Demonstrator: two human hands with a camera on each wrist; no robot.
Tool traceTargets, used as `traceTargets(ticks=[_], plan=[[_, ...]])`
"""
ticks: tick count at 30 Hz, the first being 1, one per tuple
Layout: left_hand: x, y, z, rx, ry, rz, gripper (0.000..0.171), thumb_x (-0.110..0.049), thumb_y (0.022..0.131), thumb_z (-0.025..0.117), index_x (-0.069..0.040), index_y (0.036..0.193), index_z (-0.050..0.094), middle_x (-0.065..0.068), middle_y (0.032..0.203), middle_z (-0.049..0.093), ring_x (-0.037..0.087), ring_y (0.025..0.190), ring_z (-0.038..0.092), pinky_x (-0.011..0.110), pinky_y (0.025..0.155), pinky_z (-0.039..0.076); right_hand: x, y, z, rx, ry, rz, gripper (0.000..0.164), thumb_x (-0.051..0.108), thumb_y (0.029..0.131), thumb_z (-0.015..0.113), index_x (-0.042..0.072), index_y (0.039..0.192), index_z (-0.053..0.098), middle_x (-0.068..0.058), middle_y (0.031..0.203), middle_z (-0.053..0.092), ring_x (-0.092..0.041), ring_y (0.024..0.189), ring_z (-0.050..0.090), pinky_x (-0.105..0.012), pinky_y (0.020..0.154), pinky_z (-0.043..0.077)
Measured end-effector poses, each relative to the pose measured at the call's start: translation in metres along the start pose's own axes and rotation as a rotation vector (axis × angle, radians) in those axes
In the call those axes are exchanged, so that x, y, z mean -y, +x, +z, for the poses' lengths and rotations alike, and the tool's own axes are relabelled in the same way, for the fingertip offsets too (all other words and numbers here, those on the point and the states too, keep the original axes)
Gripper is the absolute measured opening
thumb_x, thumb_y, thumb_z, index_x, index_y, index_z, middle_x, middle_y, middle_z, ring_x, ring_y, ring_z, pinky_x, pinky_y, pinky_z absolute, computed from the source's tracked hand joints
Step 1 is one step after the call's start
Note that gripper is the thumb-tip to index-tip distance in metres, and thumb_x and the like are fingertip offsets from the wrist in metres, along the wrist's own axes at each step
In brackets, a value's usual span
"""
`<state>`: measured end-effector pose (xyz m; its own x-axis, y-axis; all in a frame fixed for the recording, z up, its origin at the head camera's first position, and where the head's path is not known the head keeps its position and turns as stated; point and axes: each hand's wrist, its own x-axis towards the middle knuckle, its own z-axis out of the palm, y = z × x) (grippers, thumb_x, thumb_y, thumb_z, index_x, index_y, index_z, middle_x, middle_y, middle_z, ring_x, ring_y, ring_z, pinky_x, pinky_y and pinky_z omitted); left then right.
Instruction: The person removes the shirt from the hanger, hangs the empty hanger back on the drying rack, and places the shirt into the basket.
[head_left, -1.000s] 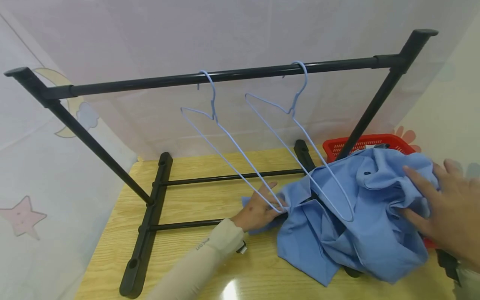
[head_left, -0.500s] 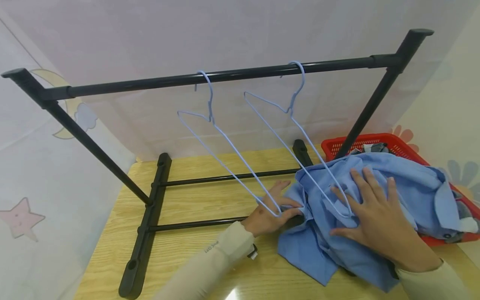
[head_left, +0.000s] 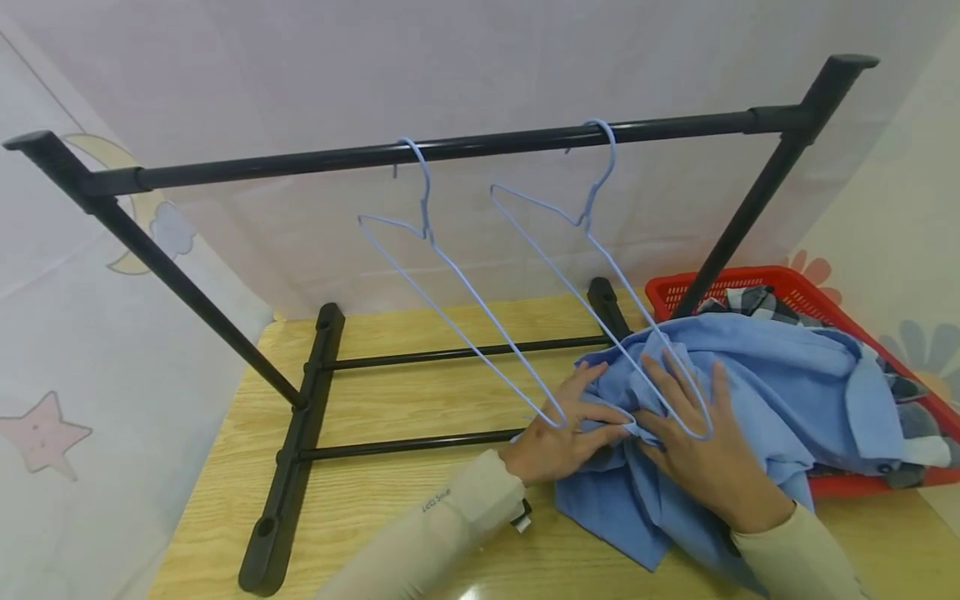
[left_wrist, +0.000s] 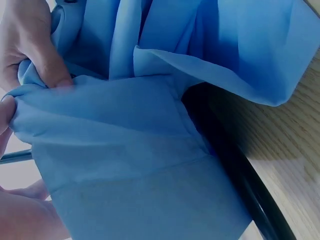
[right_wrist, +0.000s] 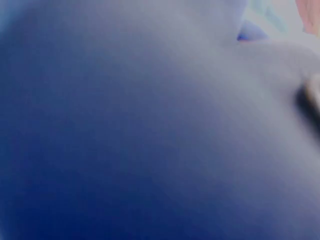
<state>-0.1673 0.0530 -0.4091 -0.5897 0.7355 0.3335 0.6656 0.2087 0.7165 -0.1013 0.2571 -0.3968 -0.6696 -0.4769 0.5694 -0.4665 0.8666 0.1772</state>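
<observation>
A blue shirt (head_left: pixel 795 358) lies bunched over the rack's right foot and the edge of a red basket. My left hand (head_left: pixel 555 437) pinches a fold of it between thumb and fingers. Close beside it, my right hand (head_left: pixel 708 454) pinches the same cloth between thumb and forefinger. In the left wrist view a flat panel of the shirt (left_wrist: pixel 125 155) hangs from the fingers, with the right thumb (left_wrist: pixel 50 65) over its upper edge. Blurred blue cloth (right_wrist: pixel 140 125) fills most of the right wrist view, so the right fingers are hidden there.
A black rack (head_left: pixel 322 162) stands on the wooden table (head_left: pixel 405 525). Two light blue wire hangers, the left hanger (head_left: pixel 480 308) and the right hanger (head_left: pixel 630 283), hang from its bar in front of the hands. The red basket (head_left: pixel 817 292) holds checked clothes (head_left: pixel 757 302).
My right hand has come left from the basket side to meet the left hand at the cloth. The left hand has shifted slightly right. The shirt now lies flatter across the basket, uncovering checked clothes.
</observation>
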Motion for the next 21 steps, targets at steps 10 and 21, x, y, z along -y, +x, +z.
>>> traceTargets(ticks=[10, 21], plan=[[0.009, -0.005, -0.002, -0.019, 0.028, 0.023, 0.031, -0.026, 0.095, 0.071, -0.012, 0.122, 0.073, 0.020, 0.158, 0.030, 0.034, 0.149, 0.020, 0.046, 0.118, 0.024, -0.028, -0.001, -0.031, 0.198, -0.018, 0.241, 0.038, 0.005, 0.069, 0.080, -0.005, 0.103, 0.067, -0.033, 0.145, 0.038, -0.048, 0.147, 0.013, -0.077, 0.107, 0.001], [0.026, -0.021, -0.012, -0.076, -0.050, -0.060, 0.034, -0.023, 0.092, 0.075, -0.009, 0.123, 0.071, 0.015, 0.159, 0.030, 0.026, 0.148, 0.024, 0.044, 0.116, 0.029, -0.089, -0.018, -0.068, 0.225, -0.192, 0.530, 0.038, -0.007, 0.073, 0.068, -0.011, 0.110, 0.058, -0.042, 0.121, 0.052, -0.051, 0.146, 0.009, -0.076, 0.106, -0.002]])
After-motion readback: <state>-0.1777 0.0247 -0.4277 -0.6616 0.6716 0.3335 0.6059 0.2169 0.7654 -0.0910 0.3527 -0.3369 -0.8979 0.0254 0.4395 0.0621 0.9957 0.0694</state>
